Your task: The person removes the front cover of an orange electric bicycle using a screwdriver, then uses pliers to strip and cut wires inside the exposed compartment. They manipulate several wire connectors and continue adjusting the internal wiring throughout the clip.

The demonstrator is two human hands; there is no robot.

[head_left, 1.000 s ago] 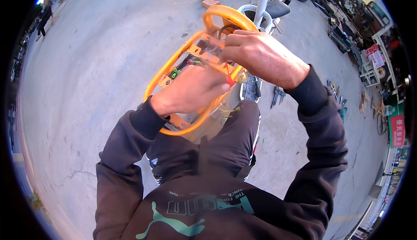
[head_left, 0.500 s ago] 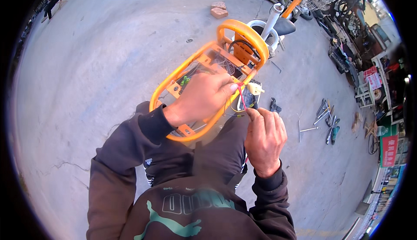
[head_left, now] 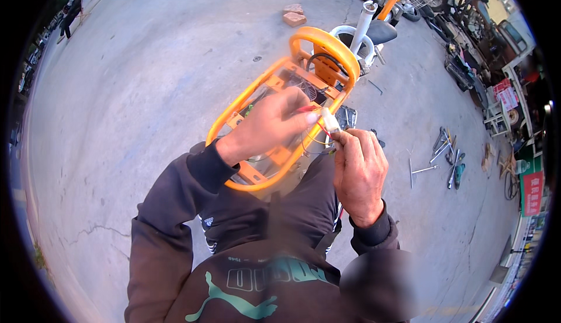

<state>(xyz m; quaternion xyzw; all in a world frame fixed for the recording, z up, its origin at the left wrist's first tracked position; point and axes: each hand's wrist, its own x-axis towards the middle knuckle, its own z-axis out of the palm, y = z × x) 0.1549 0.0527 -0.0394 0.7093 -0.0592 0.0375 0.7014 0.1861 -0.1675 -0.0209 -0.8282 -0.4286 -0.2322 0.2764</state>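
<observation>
Above the right rail of an orange tubular scooter frame [head_left: 234, 113], my two hands work at a white plastic wire connector [head_left: 331, 121]. My left hand [head_left: 270, 121] is closed, thumb against fingers, on thin red wires [head_left: 307, 108] running to the connector's upper end. At the connector's lower end, my right hand [head_left: 360, 171] pinches it between thumb and fingers. Thin yellow and dark wires [head_left: 315, 142] loop down below the connector. Part of the wiring inside the frame is hidden behind my left hand.
Wrenches and other hand tools [head_left: 447, 148] and a green tool [head_left: 459, 174] lie on the concrete to the right. Reddish bricks [head_left: 294, 14] sit beyond the frame, near a white tube [head_left: 364, 28]. Bike parts [head_left: 467, 77] crowd the right edge. A person [head_left: 71, 12] stands far left.
My right hand has moved up slightly from a red wire to the white connector, which has turned and shifted left. My left hand stays closed on the red wires.
</observation>
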